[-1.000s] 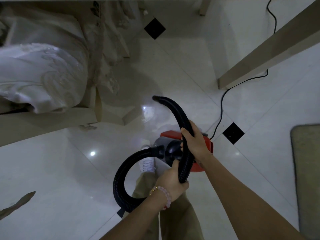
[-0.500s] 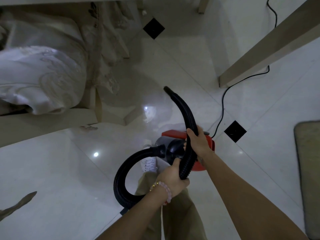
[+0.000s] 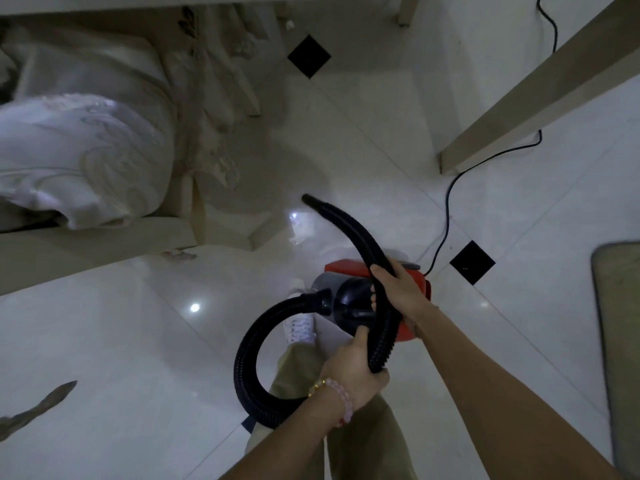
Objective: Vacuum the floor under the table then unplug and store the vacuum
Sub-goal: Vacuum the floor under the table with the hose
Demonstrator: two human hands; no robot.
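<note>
Both hands are wrapped around the black hose (image 3: 349, 233): right hand (image 3: 401, 289) grips it further up, left hand (image 3: 353, 370) closes on the near end. The little red vacuum (image 3: 356, 292) hangs right under them over the white floor (image 3: 104, 341), cord (image 3: 446, 209) trailing off to the far right.

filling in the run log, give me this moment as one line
left hand: grips hose near lower end | right hand: grips hose higher | nozzle: raised toward chair | red vacuum: carried | power cord: trails on floor
</note>
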